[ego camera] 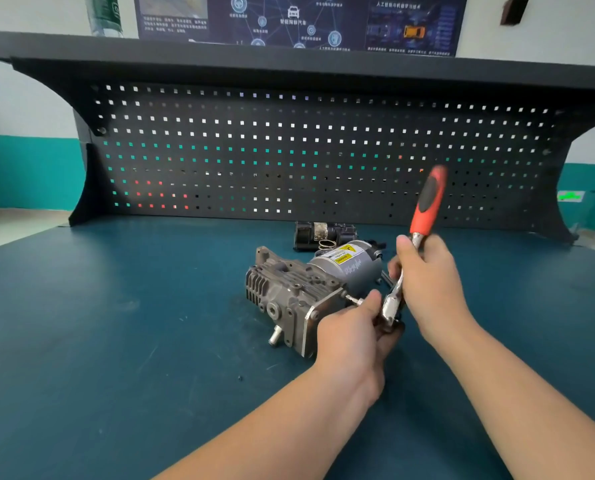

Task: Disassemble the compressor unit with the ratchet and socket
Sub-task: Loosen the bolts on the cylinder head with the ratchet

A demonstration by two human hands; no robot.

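Observation:
The grey compressor unit (299, 292) lies on its side on the blue-green bench top (116, 323), its finned head to the left and its motor can with a yellow warning label at the back. A thin bit or socket extension (353, 300) meets a bolt at the unit's flat end plate. My left hand (355, 336) grips the ratchet's head end just right of that plate. My right hand (427, 282) holds the chrome shaft of the ratchet (395, 299), whose red and black handle (427, 202) sticks up and is blurred.
A black cylindrical part (320, 233) and a small wire spring (326, 244) lie behind the compressor. A dark perforated back panel (289, 150) rises at the bench's far edge under a shelf. Small dark parts (384, 277) sit by the motor can.

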